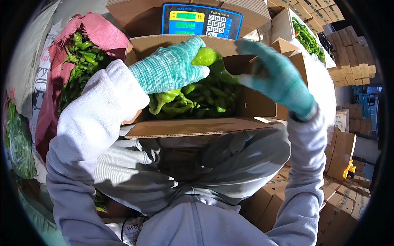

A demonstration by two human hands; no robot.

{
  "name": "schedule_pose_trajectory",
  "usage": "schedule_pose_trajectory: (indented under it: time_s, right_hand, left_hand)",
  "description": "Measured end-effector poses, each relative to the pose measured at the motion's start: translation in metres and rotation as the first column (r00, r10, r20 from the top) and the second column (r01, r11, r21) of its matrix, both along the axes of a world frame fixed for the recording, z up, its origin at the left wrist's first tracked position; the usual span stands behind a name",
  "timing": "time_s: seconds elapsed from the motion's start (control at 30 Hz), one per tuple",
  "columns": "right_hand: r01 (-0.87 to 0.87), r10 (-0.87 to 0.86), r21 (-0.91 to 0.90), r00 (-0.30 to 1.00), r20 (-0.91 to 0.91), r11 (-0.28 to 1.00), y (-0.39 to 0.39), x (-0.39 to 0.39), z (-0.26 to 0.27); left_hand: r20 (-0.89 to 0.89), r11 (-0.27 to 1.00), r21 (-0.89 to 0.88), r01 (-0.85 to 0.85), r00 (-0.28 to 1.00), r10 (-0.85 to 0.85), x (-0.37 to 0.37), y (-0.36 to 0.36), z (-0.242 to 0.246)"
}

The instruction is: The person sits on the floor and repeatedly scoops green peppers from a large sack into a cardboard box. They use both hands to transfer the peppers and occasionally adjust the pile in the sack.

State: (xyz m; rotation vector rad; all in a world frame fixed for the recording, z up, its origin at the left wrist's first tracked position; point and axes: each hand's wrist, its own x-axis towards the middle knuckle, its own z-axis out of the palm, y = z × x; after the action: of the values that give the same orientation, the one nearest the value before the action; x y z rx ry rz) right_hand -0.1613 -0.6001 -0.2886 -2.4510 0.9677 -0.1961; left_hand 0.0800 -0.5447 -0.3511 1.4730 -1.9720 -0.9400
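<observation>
A cardboard box [261,97] with raised flaps stands before me, holding a heap of green peppers [212,95]. My left hand [172,64], in a green-and-white knitted glove, grips a green pepper [205,56] above the heap. The pepper's blunt end is brightly lit; a darker, blurred length stretches towards the right. Over the box's right side, my gloved right hand [274,72] is blurred by motion, thumb and fingers apart. Its thumb is close to the darker end of the pepper; whether they touch is unclear. Another pale green pepper [166,98] lies below my left hand.
Behind the box is a blue electronic scale display [201,21] with a keypad. To the left, a pink woven sack [101,30] holds more peppers. At upper right, a white foam box [281,26] contains green peppers. Cardboard boxes [351,55] are stacked at far right.
</observation>
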Motion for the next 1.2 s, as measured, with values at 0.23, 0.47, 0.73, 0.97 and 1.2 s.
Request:
schedule_pose_trajectory:
  time_s: [0.23,0.47,0.73,0.97,1.2]
  right_hand:
    - [-0.193,0.190,-0.112,0.981,-0.041,0.975,-0.031,0.005,-0.063]
    - [0.105,-0.491,0.920,0.865,0.103,0.379,-0.002,0.011,-0.027]
    - [0.066,-0.408,0.964,0.912,0.047,0.259,-0.019,0.001,-0.042]
    - [-0.015,0.361,0.611,0.818,-0.447,0.791,-0.092,0.018,-0.135]
    - [0.007,0.428,0.521,0.561,-0.708,0.853,-0.091,0.005,-0.211]
  left_hand:
    - [-0.199,0.990,0.089,0.106,0.976,-0.086,0.005,0.003,0.000]
    - [0.001,0.969,-0.201,0.144,0.989,-0.147,-0.012,0.026,0.038]
    - [-0.057,0.974,-0.130,0.184,0.980,-0.192,0.022,0.019,0.076]
    - [0.592,0.923,0.305,0.234,0.713,-0.376,0.003,-0.017,-0.033]
    - [0.672,0.906,0.220,-0.361,0.730,0.127,-0.038,-0.041,-0.135]
